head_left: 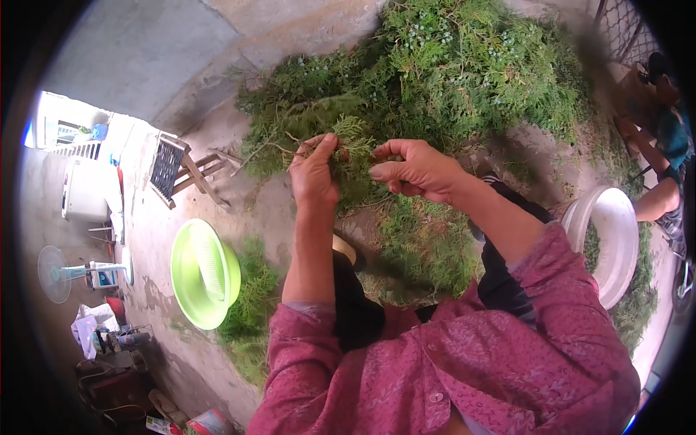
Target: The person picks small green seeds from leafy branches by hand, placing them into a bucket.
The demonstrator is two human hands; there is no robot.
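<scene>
My left hand [315, 170] is closed, thumb against fingers, on an evergreen sprig [354, 138] with flat, scaly green leaves. A thin bare twig sticks out on the left side of that hand. To the right of the sprig, my right hand [420, 170] has its fingers curled, with a gap between thumb and forefinger; nothing plainly shows in it. Its fingertips come close to the leaves. Behind both hands lies a big heap of evergreen branches [464, 69] with small bluish cones. More loose greenery [428, 246] covers the floor below my hands.
A lime-green basin [233, 264] with a ridged insert stands at left beside cut greenery [254, 290]. On the right is a white tub [629, 250], with another person [656, 145] beyond it. A folding stool [190, 174] and a fan [54, 274] are at left.
</scene>
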